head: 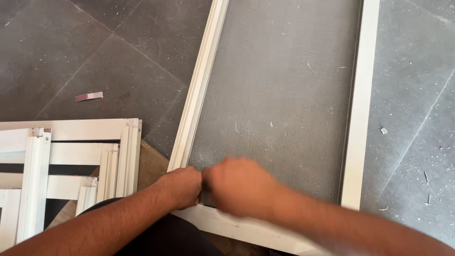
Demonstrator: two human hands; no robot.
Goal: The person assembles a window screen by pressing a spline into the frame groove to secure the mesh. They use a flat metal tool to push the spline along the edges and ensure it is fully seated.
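Observation:
A white window frame (361, 118) filled with grey mesh screen (279, 95) lies on the dark tiled floor. Both my hands meet at its near left corner. My left hand (182, 187) is closed in a fist on the frame's bottom edge, against the mesh. My right hand (237, 186) is also closed, pressed right beside it on the lower edge of the mesh, and is blurred. Something dark shows between the two hands; what it is I cannot tell.
A stack of white frame sections (71, 161) lies to the left on the floor. A small pinkish scrap (88, 96) sits further back left. Pale chips and dust are scattered over the grey tiles (417, 95) on the right.

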